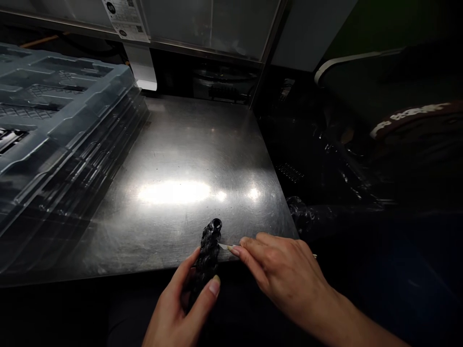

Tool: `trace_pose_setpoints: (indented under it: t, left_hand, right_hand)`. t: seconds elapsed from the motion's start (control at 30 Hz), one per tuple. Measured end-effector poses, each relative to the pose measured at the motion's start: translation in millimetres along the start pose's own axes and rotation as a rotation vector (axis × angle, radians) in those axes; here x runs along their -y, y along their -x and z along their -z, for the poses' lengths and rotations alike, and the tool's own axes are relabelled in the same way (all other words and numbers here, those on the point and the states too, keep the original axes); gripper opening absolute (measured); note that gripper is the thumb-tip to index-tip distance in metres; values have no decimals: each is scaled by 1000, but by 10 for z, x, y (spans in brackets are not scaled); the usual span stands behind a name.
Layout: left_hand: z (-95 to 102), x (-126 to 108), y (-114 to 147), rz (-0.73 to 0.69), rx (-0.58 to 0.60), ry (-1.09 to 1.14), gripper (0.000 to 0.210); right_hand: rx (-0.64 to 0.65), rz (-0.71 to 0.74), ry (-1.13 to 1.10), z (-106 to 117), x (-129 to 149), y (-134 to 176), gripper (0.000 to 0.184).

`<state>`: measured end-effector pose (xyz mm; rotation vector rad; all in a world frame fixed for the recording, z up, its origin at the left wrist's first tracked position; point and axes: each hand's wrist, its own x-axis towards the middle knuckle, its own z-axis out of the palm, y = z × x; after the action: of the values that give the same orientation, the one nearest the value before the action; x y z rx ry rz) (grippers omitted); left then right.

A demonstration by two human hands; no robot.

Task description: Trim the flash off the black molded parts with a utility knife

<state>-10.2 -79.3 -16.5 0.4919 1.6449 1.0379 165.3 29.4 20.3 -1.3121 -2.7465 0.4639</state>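
My left hand is closed around a black knobbly part with a round hole at its far end. The part stands tilted at the table's near edge, its lower end hidden by my fingers and the dark. My right hand pinches a small pointed knife between thumb and forefinger. The blade's tip touches or nearly touches the right side of the black part, just below the hole. Most of the knife's handle is hidden inside my right hand.
A scratched metal table reflects bright light. Stacked clear plastic trays fill its left side. Behind it stands a machine panel bearing a white label. Dark plastic wrapping lies beyond the right edge, and a person's sleeve shows there.
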Motion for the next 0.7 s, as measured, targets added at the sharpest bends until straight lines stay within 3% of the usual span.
trace_pose_setpoints:
  t: [0.3, 0.53, 0.63, 0.7]
  left_hand:
    - [-84, 43, 14, 2, -79, 95, 68]
    - [-86, 97, 1, 5, -54, 97, 70]
    - [-70, 145, -23, 11, -44, 103, 71]
    - [-59, 179, -36, 14, -39, 107, 71]
  right_hand:
    - [-146, -5, 36, -110, 119, 61, 39]
    - [-139, -6, 26, -112, 102, 78, 36]
    - [-114, -10, -128, -71, 62, 53, 33]
    - [-75, -89, -384, -82, 51, -13, 34]
